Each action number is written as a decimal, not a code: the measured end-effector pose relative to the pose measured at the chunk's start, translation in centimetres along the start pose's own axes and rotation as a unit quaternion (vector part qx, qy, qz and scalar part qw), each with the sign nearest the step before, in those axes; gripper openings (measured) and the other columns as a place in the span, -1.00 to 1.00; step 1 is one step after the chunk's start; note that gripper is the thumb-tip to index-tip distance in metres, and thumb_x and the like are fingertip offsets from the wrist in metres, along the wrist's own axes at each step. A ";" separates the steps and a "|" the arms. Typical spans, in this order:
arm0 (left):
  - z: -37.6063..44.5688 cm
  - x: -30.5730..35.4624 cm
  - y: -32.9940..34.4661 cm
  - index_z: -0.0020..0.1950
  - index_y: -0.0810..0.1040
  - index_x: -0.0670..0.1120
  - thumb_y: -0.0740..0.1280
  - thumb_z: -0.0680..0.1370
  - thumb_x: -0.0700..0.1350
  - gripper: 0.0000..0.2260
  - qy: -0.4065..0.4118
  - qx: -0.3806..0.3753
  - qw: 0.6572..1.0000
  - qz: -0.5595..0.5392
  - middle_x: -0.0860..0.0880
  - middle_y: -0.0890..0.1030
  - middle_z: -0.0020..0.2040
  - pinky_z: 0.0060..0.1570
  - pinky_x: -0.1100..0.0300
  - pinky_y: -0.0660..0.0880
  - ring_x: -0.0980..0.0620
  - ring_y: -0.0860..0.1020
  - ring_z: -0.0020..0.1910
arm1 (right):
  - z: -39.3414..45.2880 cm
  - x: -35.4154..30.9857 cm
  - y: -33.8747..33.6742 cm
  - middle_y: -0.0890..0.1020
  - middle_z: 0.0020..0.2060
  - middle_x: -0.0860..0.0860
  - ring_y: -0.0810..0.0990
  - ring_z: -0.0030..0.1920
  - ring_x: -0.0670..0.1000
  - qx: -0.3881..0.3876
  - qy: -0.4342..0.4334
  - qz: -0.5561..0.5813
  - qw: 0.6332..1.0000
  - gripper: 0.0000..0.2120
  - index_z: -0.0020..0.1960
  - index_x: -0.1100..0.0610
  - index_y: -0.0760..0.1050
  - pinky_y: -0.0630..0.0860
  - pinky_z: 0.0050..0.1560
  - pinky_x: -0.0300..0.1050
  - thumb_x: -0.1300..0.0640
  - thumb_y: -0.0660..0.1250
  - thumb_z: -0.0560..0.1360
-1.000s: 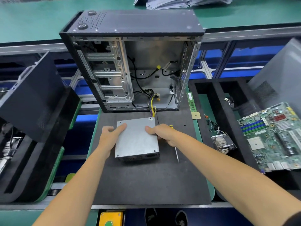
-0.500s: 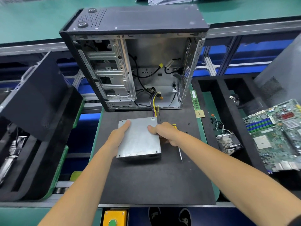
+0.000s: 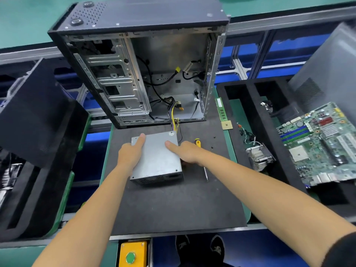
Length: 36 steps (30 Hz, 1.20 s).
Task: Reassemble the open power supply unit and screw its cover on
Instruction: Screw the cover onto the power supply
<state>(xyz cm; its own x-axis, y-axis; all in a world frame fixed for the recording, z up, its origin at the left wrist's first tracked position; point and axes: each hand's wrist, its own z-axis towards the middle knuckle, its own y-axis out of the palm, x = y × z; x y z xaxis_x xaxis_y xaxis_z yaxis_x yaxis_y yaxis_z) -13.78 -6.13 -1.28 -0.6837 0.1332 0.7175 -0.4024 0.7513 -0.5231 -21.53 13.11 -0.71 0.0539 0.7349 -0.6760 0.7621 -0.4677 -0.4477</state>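
1. Holding the power supply unit (image 3: 157,158) near the middle of the black mat (image 3: 173,205), we grasp it with both hands: left hand (image 3: 130,154) at its left edge, right hand (image 3: 187,153) at its right, a finger of each flat on the cover
2. It looks rigid, fairly heavy sheet metal; we judge the side walls the safest hold
3. A screwdriver (image 3: 201,157) lies just right; its cable bundle (image 3: 174,120) runs back into the open computer case (image 3: 146,60)
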 end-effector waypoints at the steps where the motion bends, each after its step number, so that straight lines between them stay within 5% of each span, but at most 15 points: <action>1: 0.1 0.2 0.0 0.02 0.49 -0.13 0.23 0.35 0.46 -0.34 -0.001 0.004 1.000 0.010 -0.04 0.58 -0.01 -0.07 0.03 0.53 -0.04 0.58 -0.10 | -0.2 -0.3 0.2 0.45 -0.31 0.00 0.46 -0.25 0.02 0.022 -0.011 -0.041 0.999 -0.36 -0.27 0.14 0.36 0.29 -0.31 -0.12 -0.43 -0.04 0.51; 3: 0.3 0.4 0.1 0.04 0.48 -0.14 0.21 0.38 0.46 -0.33 -0.008 0.016 1.000 0.017 -0.06 0.57 0.01 -0.06 0.03 0.51 -0.03 0.56 -0.11 | -0.6 -0.8 0.6 0.45 -0.31 0.02 0.48 -0.24 0.06 0.041 -0.026 -0.071 0.996 -0.34 -0.29 0.15 0.35 0.26 -0.32 -0.12 -0.40 -0.10 0.54; 5: 0.4 0.1 0.0 0.05 0.52 -0.15 0.20 0.41 0.44 -0.34 -0.022 0.011 1.000 -0.002 -0.08 0.59 0.01 0.07 -0.02 0.53 -0.07 0.57 -0.09 | -1.0 -0.6 0.2 0.52 -0.12 0.01 0.50 -0.03 0.10 -0.001 -0.014 -0.040 0.999 -0.29 -0.06 0.22 0.47 0.31 -0.20 -0.13 -0.41 -0.07 0.52; 8: -0.1 -0.7 -0.5 0.26 0.50 -0.08 0.18 0.43 0.44 -0.32 -0.049 -0.047 0.996 -0.058 -0.03 0.59 0.13 0.20 -0.08 0.49 -0.09 0.59 0.05 | -2.4 0.8 -1.3 0.50 0.08 -0.02 0.49 0.04 0.00 -0.156 -0.020 0.000 0.988 -0.13 0.38 0.17 0.28 0.41 0.01 -0.17 -0.44 0.31 0.33; 10: -0.4 -0.9 -0.8 0.30 0.50 -0.05 0.20 0.44 0.42 -0.35 -0.053 -0.069 0.993 -0.080 -0.02 0.60 0.14 0.20 -0.07 0.50 -0.09 0.60 0.07 | -2.7 1.4 -1.6 0.43 0.29 0.04 0.44 0.26 0.05 -0.171 -0.059 -0.114 0.977 0.03 0.48 0.18 0.09 0.42 0.27 -0.04 -0.24 0.54 0.26; 15: -0.7 -0.5 -1.0 0.26 0.51 -0.02 0.27 0.46 0.35 -0.44 -0.049 -0.078 0.989 -0.116 0.00 0.63 0.09 0.10 -0.03 0.56 -0.07 0.64 0.02 | -2.9 1.4 0.3 0.42 0.19 0.15 0.51 0.15 0.18 -0.029 -0.139 -0.264 0.954 -0.18 0.35 0.25 0.25 0.51 0.14 0.08 0.06 0.61 0.26; 19: -0.7 -0.7 -0.9 0.18 0.53 -0.02 0.33 0.44 0.31 -0.50 -0.036 -0.075 0.989 -0.121 0.02 0.64 0.02 -0.12 0.09 0.56 -0.02 0.64 -0.05 | -2.7 1.9 0.1 0.47 0.11 0.15 0.52 0.09 0.17 -0.015 -0.161 -0.275 0.948 -0.30 0.29 0.26 0.30 0.53 0.07 0.08 0.12 0.57 0.29; 22: -0.4 -1.0 -0.8 0.23 0.53 -0.08 0.34 0.46 0.27 -0.48 -0.029 -0.065 0.991 -0.112 -0.01 0.63 0.06 0.05 0.00 0.56 -0.06 0.63 0.00 | -2.5 1.8 0.1 0.47 0.16 0.15 0.51 0.14 0.17 -0.019 -0.170 -0.268 0.948 -0.26 0.32 0.25 0.29 0.49 0.14 0.06 0.10 0.59 0.28; 28: -0.9 -0.2 -0.9 0.16 0.53 -0.03 0.26 0.50 0.31 -0.54 0.001 -0.059 0.997 -0.051 0.06 0.61 -0.05 -0.32 0.20 0.48 0.04 0.62 -0.14 | -2.0 1.9 0.2 0.44 0.24 0.13 0.47 0.22 0.16 -0.025 -0.158 -0.248 0.955 -0.18 0.36 0.22 0.26 0.45 0.22 0.06 0.07 0.62 0.26; 30: -0.8 -0.1 -1.0 0.14 0.53 -0.04 0.23 0.51 0.32 -0.53 0.014 -0.055 0.998 -0.027 0.03 0.61 -0.02 -0.30 0.19 0.45 0.04 0.59 -0.13 | -1.8 2.0 -0.4 0.44 0.24 0.11 0.47 0.21 0.14 -0.069 -0.120 -0.198 0.970 -0.18 0.37 0.21 0.28 0.45 0.25 0.07 0.03 0.61 0.26; 33: -0.6 -0.1 -0.9 0.22 0.52 -0.11 0.24 0.47 0.36 -0.41 -0.018 -0.062 0.998 -0.026 -0.05 0.60 0.09 -0.14 0.12 0.52 -0.04 0.60 -0.04 | -2.0 1.9 -1.9 0.52 0.15 0.02 0.50 0.08 -0.03 -0.173 -0.023 0.131 0.976 -0.36 0.31 0.20 0.42 0.40 0.34 -0.01 -0.06 0.52 0.35; 36: -0.5 -0.1 -0.8 0.41 0.39 -0.10 0.25 0.39 0.43 -0.22 -0.077 -0.078 0.992 -0.063 -0.08 0.53 0.26 0.23 -0.06 0.47 -0.14 0.56 0.15 | -1.3 1.5 -1.4 0.54 -0.12 -0.05 0.48 -0.16 -0.06 -0.133 0.024 0.271 0.953 -0.50 0.14 0.13 0.47 0.41 0.10 -0.14 -0.25 0.37 0.43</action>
<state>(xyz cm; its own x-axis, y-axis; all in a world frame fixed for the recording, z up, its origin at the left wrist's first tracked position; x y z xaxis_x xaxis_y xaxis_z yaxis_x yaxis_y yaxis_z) -13.03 -6.43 -0.68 -0.7233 -0.0593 0.6879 -0.4000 0.8481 -0.3475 -21.64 15.51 -0.32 0.5114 0.4453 -0.7350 0.7498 -0.6491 0.1284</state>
